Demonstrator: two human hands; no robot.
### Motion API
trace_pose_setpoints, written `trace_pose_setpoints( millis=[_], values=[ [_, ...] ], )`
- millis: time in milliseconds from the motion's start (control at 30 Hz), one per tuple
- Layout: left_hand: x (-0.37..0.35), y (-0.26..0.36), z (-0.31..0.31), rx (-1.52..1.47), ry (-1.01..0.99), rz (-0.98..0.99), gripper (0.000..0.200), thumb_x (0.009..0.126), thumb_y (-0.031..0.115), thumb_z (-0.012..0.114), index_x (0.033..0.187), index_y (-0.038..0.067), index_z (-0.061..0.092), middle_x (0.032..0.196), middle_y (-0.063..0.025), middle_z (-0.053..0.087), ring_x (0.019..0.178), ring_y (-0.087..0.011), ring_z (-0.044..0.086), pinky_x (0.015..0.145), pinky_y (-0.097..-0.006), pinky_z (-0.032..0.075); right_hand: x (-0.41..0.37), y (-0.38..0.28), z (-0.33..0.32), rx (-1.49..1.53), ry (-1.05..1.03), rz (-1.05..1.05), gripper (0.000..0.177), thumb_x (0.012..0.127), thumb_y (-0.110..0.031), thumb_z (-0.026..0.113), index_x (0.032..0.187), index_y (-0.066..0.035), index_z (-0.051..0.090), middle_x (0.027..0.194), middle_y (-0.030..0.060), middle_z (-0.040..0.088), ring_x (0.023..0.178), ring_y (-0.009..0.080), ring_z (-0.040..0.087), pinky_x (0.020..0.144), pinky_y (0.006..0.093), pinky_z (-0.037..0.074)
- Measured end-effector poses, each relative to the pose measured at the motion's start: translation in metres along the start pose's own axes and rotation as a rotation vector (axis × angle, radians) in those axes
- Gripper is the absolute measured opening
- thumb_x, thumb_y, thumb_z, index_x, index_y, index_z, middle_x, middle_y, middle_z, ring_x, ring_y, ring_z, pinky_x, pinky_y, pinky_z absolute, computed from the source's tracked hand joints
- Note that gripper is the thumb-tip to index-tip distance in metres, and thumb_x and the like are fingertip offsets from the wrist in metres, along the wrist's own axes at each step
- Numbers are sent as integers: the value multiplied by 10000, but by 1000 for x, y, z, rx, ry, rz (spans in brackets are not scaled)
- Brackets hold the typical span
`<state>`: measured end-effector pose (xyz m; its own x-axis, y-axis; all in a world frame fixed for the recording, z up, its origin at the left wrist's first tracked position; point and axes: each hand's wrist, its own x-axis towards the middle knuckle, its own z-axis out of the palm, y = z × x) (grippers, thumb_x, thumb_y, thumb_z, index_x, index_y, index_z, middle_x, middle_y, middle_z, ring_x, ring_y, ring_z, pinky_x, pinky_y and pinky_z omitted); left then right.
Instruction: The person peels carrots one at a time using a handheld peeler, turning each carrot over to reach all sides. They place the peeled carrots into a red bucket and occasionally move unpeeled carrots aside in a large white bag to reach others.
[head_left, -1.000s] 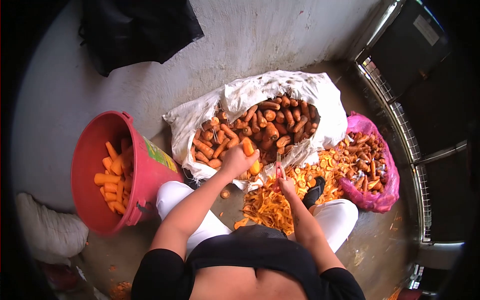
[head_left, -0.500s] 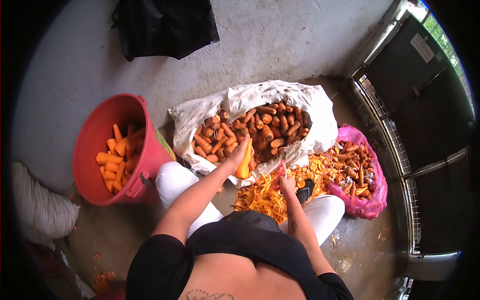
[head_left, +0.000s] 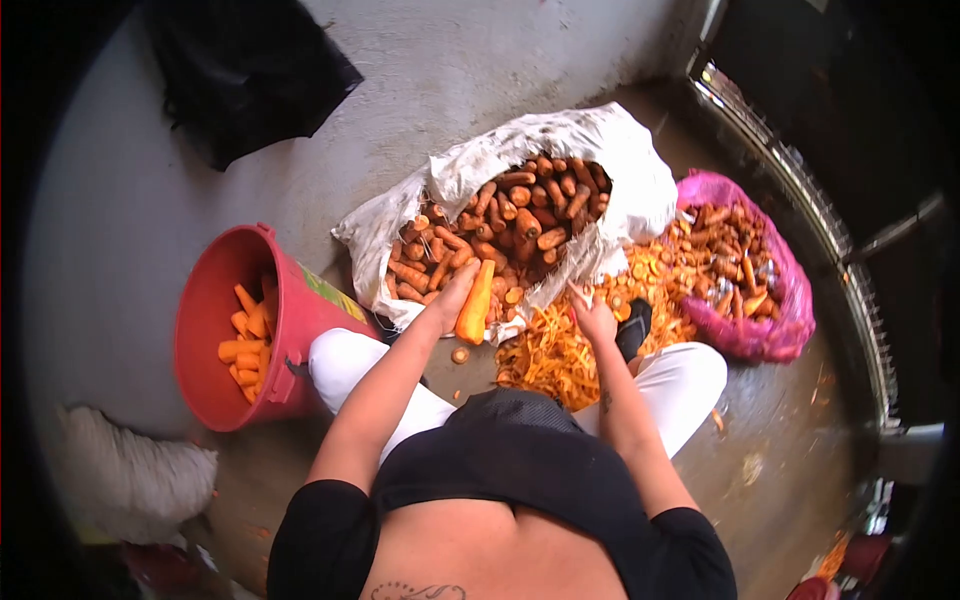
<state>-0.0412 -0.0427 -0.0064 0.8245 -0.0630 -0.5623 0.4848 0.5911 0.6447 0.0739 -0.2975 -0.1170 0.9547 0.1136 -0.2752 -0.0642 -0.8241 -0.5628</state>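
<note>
My left hand (head_left: 456, 298) is closed around a peeled carrot (head_left: 476, 304), bright orange and held upright at a slant in front of the sack. My right hand (head_left: 597, 318) is closed above the heap of peelings, its index finger stretched toward the sack's edge. Only a trace of the pink peeler shows in it, mostly hidden by the fingers. Just beyond both hands lies a torn white sack (head_left: 640, 185) full of unpeeled carrots (head_left: 525, 225). Below the right hand are orange carrot peelings (head_left: 548, 360).
To the left stands a red bucket (head_left: 310, 310) with peeled carrots (head_left: 246, 350) inside. A pink bag (head_left: 790, 325) of carrot scraps lies at right. A black bag (head_left: 250, 75) hangs on the wall. A white sack (head_left: 140, 470) lies at lower left, and a dark sandal (head_left: 634, 328) is beside the peelings.
The view has turned, so the surroundings appear tilted and shifted. The carrot stays in my left hand. My right hand has moved a little up toward the sack's edge, and the pink peeler shows less.
</note>
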Motion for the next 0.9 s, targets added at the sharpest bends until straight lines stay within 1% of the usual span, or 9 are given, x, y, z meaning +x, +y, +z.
trace_pose_setpoints(
  millis=[133, 167, 300, 400, 500, 600, 733, 800, 900],
  values=[
    [13, -12, -15, -11, -89, -127, 449, 971, 452, 387, 1066, 27, 495, 873, -127, 589, 714, -219, 623, 645, -346, 547, -3, -12, -22, 212, -97, -182, 705, 789, -638, 559, 1104, -7, 570, 925, 218, 652, 875, 360, 637, 762, 405, 477],
    [18, -16, -24, -113, -189, -140, 449, 984, 408, 376, 1165, 9, 471, 992, -164, 584, 842, -254, 636, 749, -367, 559, -1, -12, -14, 473, -162, -270, 730, 769, -654, 580, 1097, -2, 568, 898, 154, 644, 842, 253, 631, 743, 346, 466],
    [9, -29, -1, -393, -104, -92, 472, 983, 349, 407, 1275, -21, 432, 1091, -245, 567, 969, -320, 630, 843, -419, 556, -13, -39, -30, 797, -347, -320, 533, 894, -521, 543, 1026, -6, 575, 774, 39, 560, 718, 116, 521, 657, 276, 430],
    [13, -41, -2, -532, -118, -112, 491, 980, 356, 418, 1265, -43, 446, 1046, -234, 591, 933, -311, 644, 757, -405, 585, -14, -39, -30, 831, -389, -438, 464, 924, -488, 512, 1014, -38, 581, 751, 18, 540, 710, 102, 500, 642, 268, 417],
    [6, -44, 12, -324, -52, -92, 464, 960, 408, 443, 1261, 57, 487, 929, -172, 631, 774, -278, 665, 639, -361, 597, -24, -47, -41, 815, -355, -490, 397, 932, -465, 503, 1021, -87, 586, 750, 33, 569, 702, 152, 534, 678, 309, 415],
    [2, -43, 24, -161, -25, -120, 441, 956, 465, 402, 1221, 131, 514, 860, -135, 628, 618, -221, 633, 520, -317, 563, -29, -50, -64, 133, -68, -665, 338, 929, -437, 506, 1046, -134, 599, 819, 61, 629, 721, 230, 567, 742, 368, 403],
    [-1, -44, 30, 53, 20, -121, 445, 967, 458, 352, 1174, 96, 510, 803, -100, 599, 553, -179, 589, 444, -287, 506, -41, -57, -82, -9, 53, -523, 482, 932, -499, 445, 732, -143, 703, 661, 38, 643, 747, 216, 574, 792, 355, 379],
    [2, -47, 26, 146, 42, -135, 444, 969, 452, 347, 1170, 90, 508, 800, -91, 595, 552, -176, 589, 441, -294, 504, -44, -59, -70, 43, 339, -751, 462, 905, -454, 523, 585, -165, 690, 534, 17, 588, 581, 190, 532, 696, 324, 389],
    [-3, -47, 38, 232, 134, -152, 398, 976, 415, 362, 1133, 79, 504, 804, -85, 581, 572, -190, 596, 450, -315, 506, -58, -72, -58, 76, 334, -941, 398, 863, -353, 561, 521, -173, 658, 505, -31, 585, 573, 160, 516, 678, 330, 373]
  ],
)
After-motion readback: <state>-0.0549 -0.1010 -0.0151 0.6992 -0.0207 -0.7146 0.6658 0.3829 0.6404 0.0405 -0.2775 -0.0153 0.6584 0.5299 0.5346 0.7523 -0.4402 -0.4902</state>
